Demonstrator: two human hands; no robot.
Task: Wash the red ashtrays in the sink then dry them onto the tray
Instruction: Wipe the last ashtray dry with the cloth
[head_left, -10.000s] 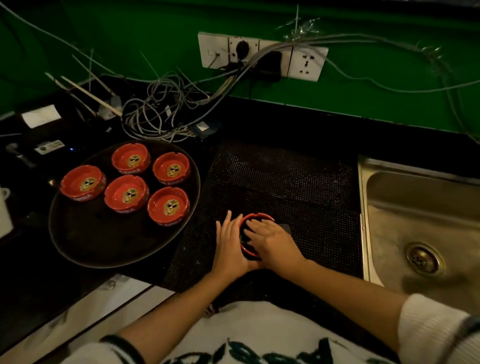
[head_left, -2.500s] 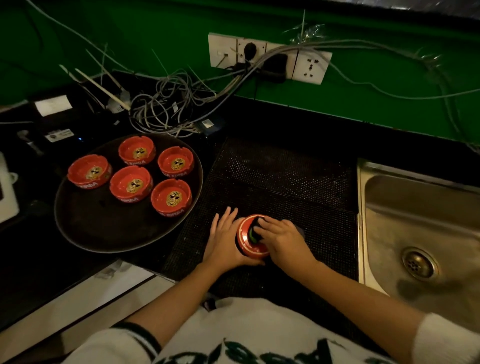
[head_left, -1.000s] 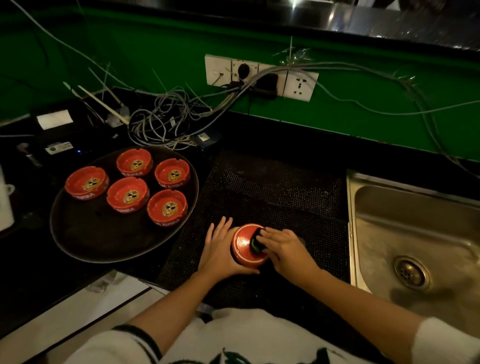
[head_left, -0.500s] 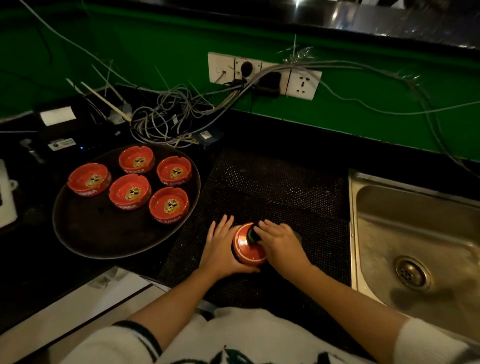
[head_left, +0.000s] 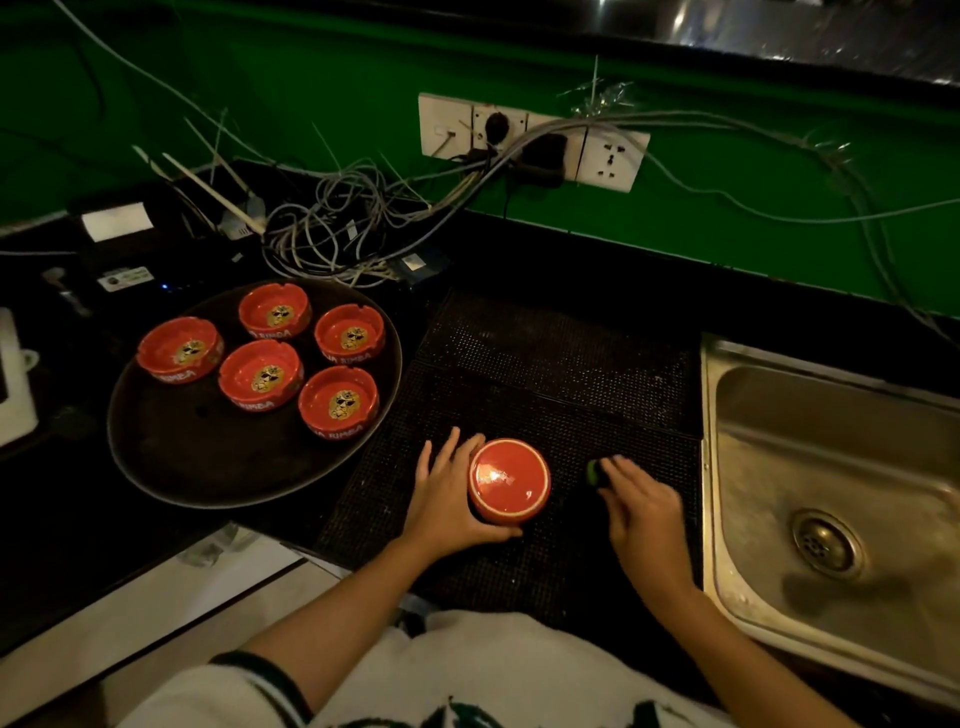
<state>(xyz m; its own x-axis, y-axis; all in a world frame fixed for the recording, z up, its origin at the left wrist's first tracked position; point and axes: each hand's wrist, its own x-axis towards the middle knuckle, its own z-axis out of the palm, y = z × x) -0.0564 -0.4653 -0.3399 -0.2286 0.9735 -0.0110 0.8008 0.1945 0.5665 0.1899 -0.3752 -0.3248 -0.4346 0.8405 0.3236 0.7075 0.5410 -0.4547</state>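
Observation:
A red ashtray (head_left: 509, 480) lies upside down on the black mesh mat (head_left: 545, 364). My left hand (head_left: 441, 499) holds its left side, with the thumb hooked round its near edge. To its right, apart from the ashtray, my right hand (head_left: 639, 509) lies low over the mat, its fingertips holding a dark scrub sponge with a green edge (head_left: 595, 470). Several more red ashtrays, such as one at the tray's right (head_left: 340, 400), stand upright on the round dark tray (head_left: 208, 467) to the left.
The steel sink (head_left: 831, 467) with its drain sits at the right, past the mat's edge. A tangle of cables (head_left: 337, 218) lies behind the tray, below wall sockets (head_left: 530, 140). A white object (head_left: 13, 379) stands at the far left.
My right hand has pulled the sponge off the ashtray and moved right, onto the mat. The ashtray's red underside now shows in full. My left hand stays on it.

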